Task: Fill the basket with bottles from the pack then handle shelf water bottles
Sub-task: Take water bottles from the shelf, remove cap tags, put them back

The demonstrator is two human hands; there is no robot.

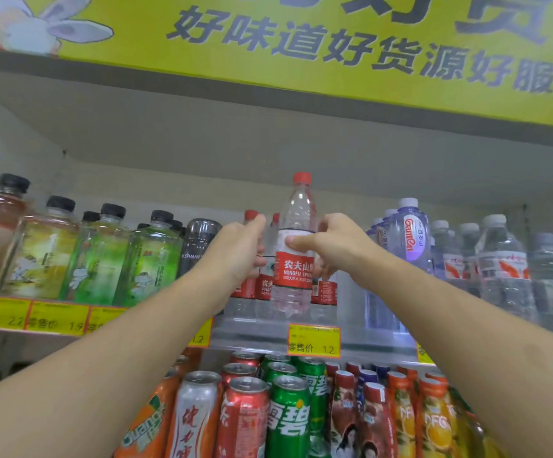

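Observation:
A clear water bottle [296, 259] with a red cap and a red label is held upright in front of the top shelf, its cap above the row behind it. My right hand [334, 246] grips it at the shoulder, thumb across the front. My left hand [240, 246] reaches among more red-capped water bottles [250, 285] standing on the shelf behind, fingers curled around one of them; the grip itself is partly hidden. No basket or pack is in view.
Black-capped tea bottles [96, 256] fill the shelf's left side, and other water bottles [503, 259] its right side. Yellow price tags [314, 340] line the shelf edge. Cans [288, 414] and juice bottles [404, 418] stand below. A yellow banner [301, 44] hangs overhead.

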